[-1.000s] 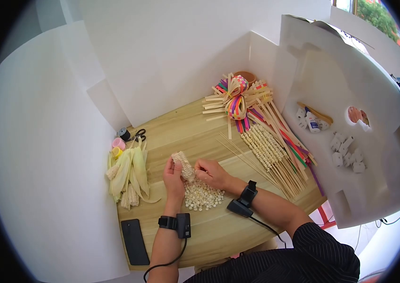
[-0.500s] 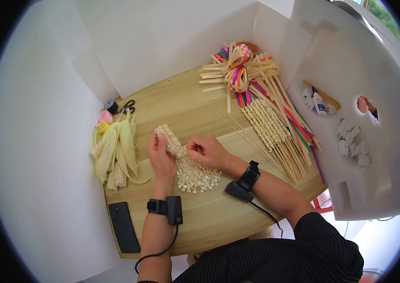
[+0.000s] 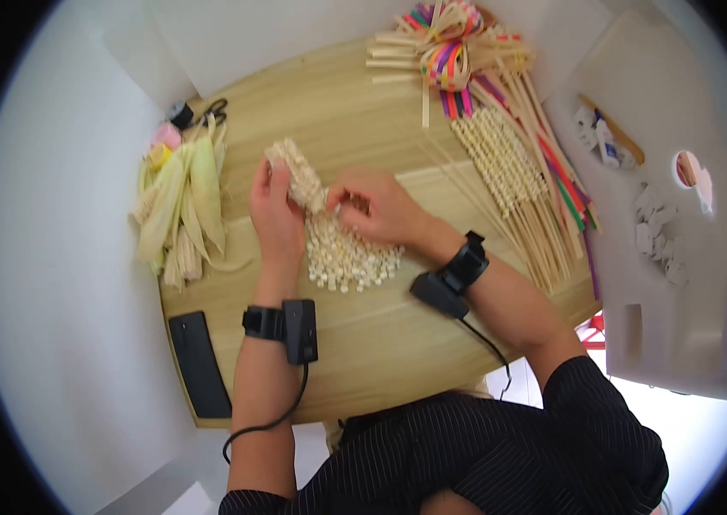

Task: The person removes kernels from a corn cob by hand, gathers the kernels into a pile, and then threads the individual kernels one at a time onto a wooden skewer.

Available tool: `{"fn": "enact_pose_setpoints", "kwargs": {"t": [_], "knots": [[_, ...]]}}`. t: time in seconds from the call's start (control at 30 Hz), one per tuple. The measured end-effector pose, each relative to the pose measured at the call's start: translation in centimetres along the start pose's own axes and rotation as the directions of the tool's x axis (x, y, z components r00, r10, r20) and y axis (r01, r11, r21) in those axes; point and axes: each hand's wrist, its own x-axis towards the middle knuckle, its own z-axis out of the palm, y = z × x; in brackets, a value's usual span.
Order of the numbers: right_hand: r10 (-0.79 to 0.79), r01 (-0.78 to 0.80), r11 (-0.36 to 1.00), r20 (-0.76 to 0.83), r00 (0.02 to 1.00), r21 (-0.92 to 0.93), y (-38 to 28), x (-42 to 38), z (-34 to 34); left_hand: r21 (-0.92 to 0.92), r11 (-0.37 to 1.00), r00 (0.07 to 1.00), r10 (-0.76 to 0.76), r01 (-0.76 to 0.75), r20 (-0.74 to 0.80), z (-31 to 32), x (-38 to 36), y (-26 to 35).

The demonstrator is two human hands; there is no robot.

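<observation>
A pale, partly stripped corn cob [image 3: 296,174] slants over the middle of the table, with my left hand [image 3: 276,206] wrapped round its left side. My right hand [image 3: 376,204] is at the cob's lower right end, its fingers closed in a pinch; what is between them is hidden. Under and below both hands lies a heap of loose white kernels [image 3: 351,257]. Black straps with small devices sit on both wrists.
Corn husks and cobs [image 3: 183,202] lie at the left, near thread spools [image 3: 166,135] and scissors [image 3: 213,112]. A black phone [image 3: 200,364] is at the front left. Kernel-strung sticks [image 3: 501,163], coloured strips [image 3: 557,172] and woven balls [image 3: 447,65] lie at the right.
The camera view has shifted, so the table and its contents appear higher in the frame. My left hand still holds the cob, and my right hand is still closed beside its lower end.
</observation>
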Motion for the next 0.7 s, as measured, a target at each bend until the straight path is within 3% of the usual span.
{"fn": "enact_pose_setpoints", "kwargs": {"t": [0.27, 0.4, 0.5, 0.57, 0.7], "knots": [[-0.125, 0.120, 0.991, 0.101, 0.987, 0.059, 0.48, 0.20, -0.23, 0.016, 1.000, 1.000, -0.010, 0.010, 0.011, -0.11, 0.30, -0.15], [0.003, -0.013, 0.995, 0.096, 0.995, 0.101, -0.18, 0.03, -0.11, 0.010, 1.000, 0.999, -0.003, 0.002, 0.043, -0.12, 0.22, -0.25], [-0.097, 0.093, 0.994, 0.080, 0.992, 0.055, 0.09, 0.34, -0.17, 0.033, 0.999, 1.000, -0.007, 0.007, 0.025, 0.04, 0.27, -0.12], [0.050, -0.046, 0.993, -0.039, 0.998, 0.105, -0.09, -0.03, 0.04, 0.058, 0.998, 1.000, -0.005, 0.004, 0.026, 0.14, 0.05, -0.19], [0.161, -0.139, 0.984, -0.232, 0.959, 0.111, 0.36, 0.34, 0.09, 0.123, 0.992, 0.998, -0.017, 0.010, 0.060, 0.73, -0.36, -0.06]]}}
